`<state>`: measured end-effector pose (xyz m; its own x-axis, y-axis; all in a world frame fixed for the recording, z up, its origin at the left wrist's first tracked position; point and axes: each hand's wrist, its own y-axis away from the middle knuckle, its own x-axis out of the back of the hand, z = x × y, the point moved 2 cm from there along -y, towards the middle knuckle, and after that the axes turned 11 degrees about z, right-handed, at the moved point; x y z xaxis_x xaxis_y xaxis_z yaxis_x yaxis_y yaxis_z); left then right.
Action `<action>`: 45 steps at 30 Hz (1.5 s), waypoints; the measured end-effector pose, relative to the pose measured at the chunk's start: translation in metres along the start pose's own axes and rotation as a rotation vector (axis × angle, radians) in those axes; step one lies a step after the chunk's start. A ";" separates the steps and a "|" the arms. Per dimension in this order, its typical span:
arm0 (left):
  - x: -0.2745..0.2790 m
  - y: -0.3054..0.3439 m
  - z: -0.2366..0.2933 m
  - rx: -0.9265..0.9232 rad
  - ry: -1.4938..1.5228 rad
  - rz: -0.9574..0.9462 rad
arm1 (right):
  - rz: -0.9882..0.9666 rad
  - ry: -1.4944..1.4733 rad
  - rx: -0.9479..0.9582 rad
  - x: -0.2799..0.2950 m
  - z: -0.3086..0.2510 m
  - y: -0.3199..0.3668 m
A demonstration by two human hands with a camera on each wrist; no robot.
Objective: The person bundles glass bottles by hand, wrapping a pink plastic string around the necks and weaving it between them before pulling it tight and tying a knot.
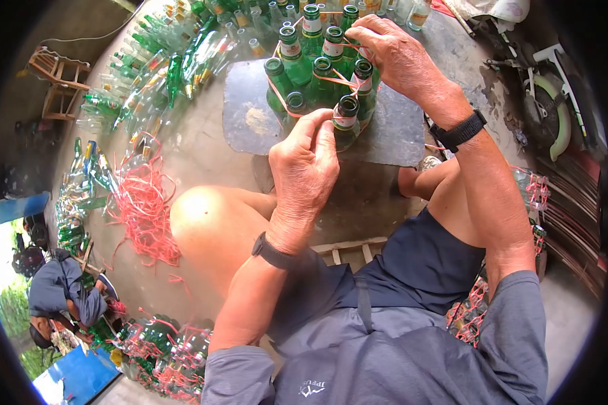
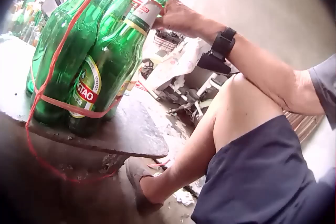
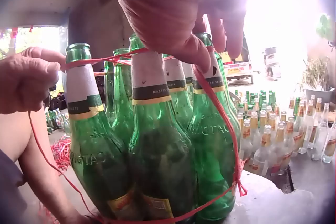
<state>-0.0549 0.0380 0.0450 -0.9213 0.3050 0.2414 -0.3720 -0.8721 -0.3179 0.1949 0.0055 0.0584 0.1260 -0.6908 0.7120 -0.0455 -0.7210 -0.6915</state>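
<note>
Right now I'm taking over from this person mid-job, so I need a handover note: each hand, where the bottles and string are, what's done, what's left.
Left hand pinches the red string at the neck of the nearest bottle.
Right hand holds the same string over the far necks.
Green bottles stand upright, packed together on the dark slab.
Done: string runs round the bodies low down, knotted at one side, and leads up round the necks.
Left: probably tightening the neck loop and tying it off; no knot shows there.
</note>
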 end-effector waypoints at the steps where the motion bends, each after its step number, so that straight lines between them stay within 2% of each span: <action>1: 0.000 0.002 -0.003 0.001 0.001 0.004 | 0.059 -0.005 -0.017 0.002 -0.002 0.000; 5: 0.003 0.004 -0.004 -0.022 -0.011 0.059 | 0.112 0.037 -0.016 0.022 -0.017 -0.006; 7: 0.007 0.006 -0.002 -0.017 -0.018 0.085 | 0.128 -0.037 -0.008 0.037 -0.029 -0.014; 9: 0.009 0.009 -0.005 0.164 -0.022 0.043 | 0.179 -0.053 0.059 0.039 -0.034 -0.014; 11: 0.008 0.012 -0.014 0.242 0.064 0.036 | 0.017 -0.318 -0.080 0.043 -0.054 -0.013; 12: 0.008 0.013 -0.017 0.316 0.148 0.021 | 0.022 -0.360 -0.067 0.042 -0.063 -0.014; 17: 0.002 0.002 -0.028 0.398 0.256 0.056 | -0.056 -0.353 0.073 0.032 -0.082 -0.016; 20: -0.002 -0.002 -0.033 0.392 0.236 0.059 | -0.236 -0.252 0.070 0.027 -0.085 -0.018; 21: -0.002 -0.003 -0.034 0.431 0.232 0.069 | -0.242 -0.252 0.074 0.030 -0.087 -0.021; 23: -0.002 -0.004 -0.034 0.473 0.231 0.084 | -0.473 -0.248 0.015 0.030 -0.092 -0.023; 27: -0.003 -0.005 -0.033 0.438 0.162 0.091 | -0.586 -0.332 -0.025 0.021 -0.087 -0.029; 29: -0.006 -0.005 -0.037 0.424 0.146 0.129 | -0.839 -0.287 -0.125 0.024 -0.091 -0.039; 30: -0.007 -0.005 -0.038 0.413 0.142 0.133 | -0.842 -0.285 -0.120 0.025 -0.092 -0.041; 32: -0.008 -0.003 -0.042 0.402 0.142 0.141 | -0.897 -0.311 -0.252 0.025 -0.093 -0.043; 33: -0.008 -0.003 -0.039 0.432 0.145 0.138 | -0.901 -0.309 -0.247 0.024 -0.092 -0.040; 35: -0.007 -0.003 -0.038 0.467 0.150 0.138 | -0.783 -0.419 -0.238 0.023 -0.089 -0.034; 40: -0.008 -0.002 -0.039 0.392 0.057 0.153 | -0.857 -0.481 -0.276 0.020 -0.087 -0.038; 45: -0.009 -0.001 -0.040 0.406 0.054 0.148 | -0.869 -0.525 -0.277 0.017 -0.084 -0.039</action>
<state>-0.0508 0.0516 0.0065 -0.9699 0.1759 0.1686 -0.1710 -0.9843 0.0432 0.1156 0.0173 0.1077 0.6346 0.1326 0.7614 0.0501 -0.9902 0.1307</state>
